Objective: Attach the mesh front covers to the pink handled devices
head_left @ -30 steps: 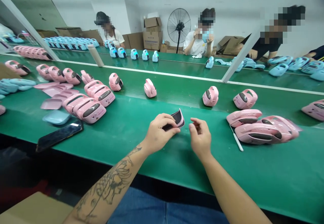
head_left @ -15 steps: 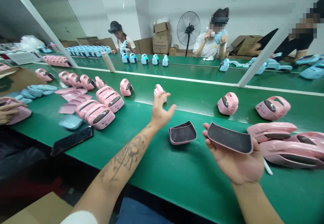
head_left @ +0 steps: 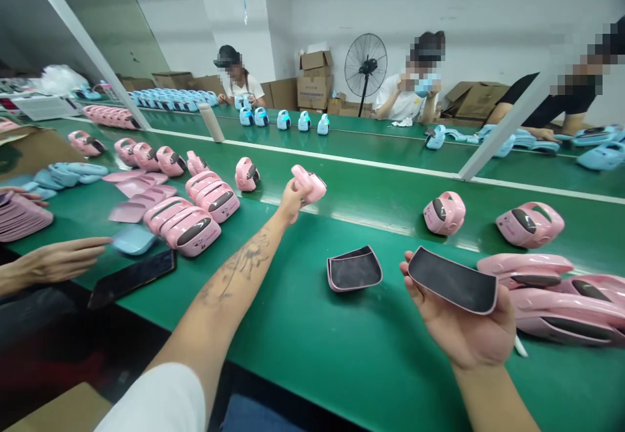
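My left hand point(head_left: 293, 199) is stretched forward over the green bench, its fingers closed on a pink plastic housing point(head_left: 312, 185) with a handle loop. In my right hand point(head_left: 463, 334) lies a curved dark panel with a pink rim point(head_left: 454, 280), its dark side up, gripped between thumb and fingers. Between my arms, a similar dark panel with a pink rim point(head_left: 355, 270) rests on the bench; it looks like a small stack. To the right of my right hand lie larger pink housings point(head_left: 566, 311), partly hidden behind it.
More pink housings stand ahead point(head_left: 444, 213) and to the left point(head_left: 195, 229). A dark phone point(head_left: 134, 279) lies near the front edge. Another person's hand point(head_left: 58, 263) reaches in from the left toward a light-blue panel point(head_left: 134, 240). Co-workers sit across the bench, near a fan point(head_left: 366, 66).
My left hand, open before, has closed on the pink housing and tilted it. My right hand still holds its panel. At left, a neighbour's hand has reached toward the blue panel.
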{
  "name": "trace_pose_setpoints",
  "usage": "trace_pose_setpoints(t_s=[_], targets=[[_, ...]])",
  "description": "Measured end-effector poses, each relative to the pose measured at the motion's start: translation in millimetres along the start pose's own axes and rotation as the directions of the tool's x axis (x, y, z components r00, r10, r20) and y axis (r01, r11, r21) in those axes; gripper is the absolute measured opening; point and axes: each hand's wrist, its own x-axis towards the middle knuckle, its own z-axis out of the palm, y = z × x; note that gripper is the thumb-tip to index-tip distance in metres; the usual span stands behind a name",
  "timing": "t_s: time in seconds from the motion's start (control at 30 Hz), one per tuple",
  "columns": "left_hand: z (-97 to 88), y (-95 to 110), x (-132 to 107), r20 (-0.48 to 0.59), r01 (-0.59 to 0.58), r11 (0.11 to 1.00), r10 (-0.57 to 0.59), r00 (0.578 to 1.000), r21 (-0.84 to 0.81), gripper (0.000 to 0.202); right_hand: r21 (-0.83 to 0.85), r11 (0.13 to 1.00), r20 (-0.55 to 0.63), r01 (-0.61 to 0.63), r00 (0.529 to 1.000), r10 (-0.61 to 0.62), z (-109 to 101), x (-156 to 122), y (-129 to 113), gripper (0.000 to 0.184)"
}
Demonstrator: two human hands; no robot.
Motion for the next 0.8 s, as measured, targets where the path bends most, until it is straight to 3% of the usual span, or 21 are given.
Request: trace_pose_setpoints(t_s=[0.07, 0.13, 0.2, 0.3, 0.4, 0.47, 0.53, 0.67, 0.8], targets=[[-19.1, 12, -46, 0.115, 0.028, 0.986, -0.009, 0.993, -0.164, 0.076, -0.001, 1.0, 0.022, 0.01, 1.0, -0.01, 6, -6, -4, 0.072], [-36.9, 20, -104, 0.272, 0.167, 0.85, -0.029, 0.962, -0.5, 0.075, -0.015, 1.0, 0.043, 0.021, 0.999, -0.021, 14, -17, -3, 0.07], [-47.2, 22, -168, 0.323, 0.277, 0.73, -0.081, 0.943, -0.625, 0.073, -0.047, 0.999, 0.092, 0.009, 0.996, -0.004, 25, -32, 3, 0.072], [-45.0, 14, -251, 0.386, 0.372, 0.699, -0.147, 0.911, -0.611, 0.077, -0.234, 0.972, 0.148, -0.023, 0.987, 0.059, 45, -61, 21, 0.087], [-31.4, 2, -306, 0.396, 0.342, 0.784, -0.134, 0.908, -0.519, 0.092, -0.586, 0.811, 0.045, 0.004, 0.999, 0.028, 63, -90, 44, 0.102], [-22.2, -3, -326, 0.396, 0.283, 0.819, -0.075, 0.915, -0.5, 0.098, -0.736, 0.677, -0.002, 0.02, 1.0, -0.031, 67, -105, 57, 0.104], [-15.3, -3, -336, 0.419, 0.26, 0.813, -0.022, 0.908, -0.521, 0.096, -0.788, 0.615, 0.011, 0.029, 0.999, -0.032, 65, -117, 66, 0.103], [-7.4, 4, -345, 0.468, 0.29, 0.788, -0.004, 0.884, -0.542, 0.095, -0.807, 0.589, 0.037, 0.033, 0.999, -0.005, 57, -130, 73, 0.106], [-3.5, 8, -349, 0.459, 0.305, 0.779, -0.024, 0.888, -0.547, 0.094, -0.807, 0.591, 0.029, 0.019, 1.0, 0.007, 55, -136, 74, 0.113]])
